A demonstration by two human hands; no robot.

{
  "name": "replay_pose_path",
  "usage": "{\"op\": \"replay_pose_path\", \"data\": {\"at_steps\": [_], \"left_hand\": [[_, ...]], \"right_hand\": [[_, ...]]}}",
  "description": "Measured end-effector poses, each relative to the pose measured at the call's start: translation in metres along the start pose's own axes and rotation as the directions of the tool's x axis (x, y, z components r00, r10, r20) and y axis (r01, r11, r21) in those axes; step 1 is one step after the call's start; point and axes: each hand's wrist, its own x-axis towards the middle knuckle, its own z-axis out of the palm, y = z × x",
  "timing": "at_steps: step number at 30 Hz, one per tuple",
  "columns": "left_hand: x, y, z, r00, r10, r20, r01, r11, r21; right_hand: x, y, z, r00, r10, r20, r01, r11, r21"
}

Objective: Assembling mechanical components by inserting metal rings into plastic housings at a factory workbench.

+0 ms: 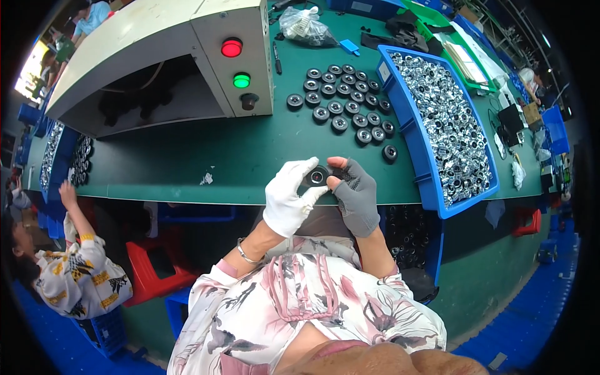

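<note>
Just over the table's front edge, a black round part [318, 176] with a pale ring and a dark centre is held up between my hands. My left hand [289, 195], in a white glove, curls its thumb and fingers round the part's left side. From the right, my right hand [357, 195], in a grey glove with bare fingertips, closes its thumb and forefinger at the part's edge. Part of that edge is hidden by the fingers. Beyond my hands, several similar black round parts [339, 124] with metal centres lie in rough rows on the green table [244, 159].
A blue bin [431, 169] of shiny metal pieces stands at right. At left sits a beige machine [250, 56] with red and green buttons. A marker [277, 59] and plastic bag [306, 26] lie behind. A co-worker [78, 269] sits at far left near a red stool [156, 262].
</note>
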Motion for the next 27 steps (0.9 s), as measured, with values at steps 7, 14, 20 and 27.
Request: {"op": "replay_pose_path", "data": {"at_steps": [7, 14, 20, 27], "left_hand": [[0.002, -0.004, -0.003, 1.000, -0.011, 0.020, 0.011, 1.000, -0.002], [-0.002, -0.003, -0.009, 0.836, -0.481, 0.263, 0.541, 0.643, -0.542], [-0.008, -0.016, -0.008, 0.793, -0.514, 0.328, 0.536, 0.331, -0.777], [-0.007, -0.005, -0.012, 0.857, -0.466, 0.219, 0.477, 0.557, -0.679]], "right_hand": [[0.002, 0.001, 0.009, 0.999, -0.034, -0.001, 0.034, 0.999, 0.022], [0.005, -0.004, 0.010, 0.999, -0.032, -0.021, 0.031, 0.999, -0.019], [0.009, 0.002, 0.009, 0.998, 0.020, 0.065, -0.027, 0.995, 0.099], [0.018, -0.024, 0.004, 0.777, -0.475, 0.414, 0.627, 0.517, -0.583]]}}
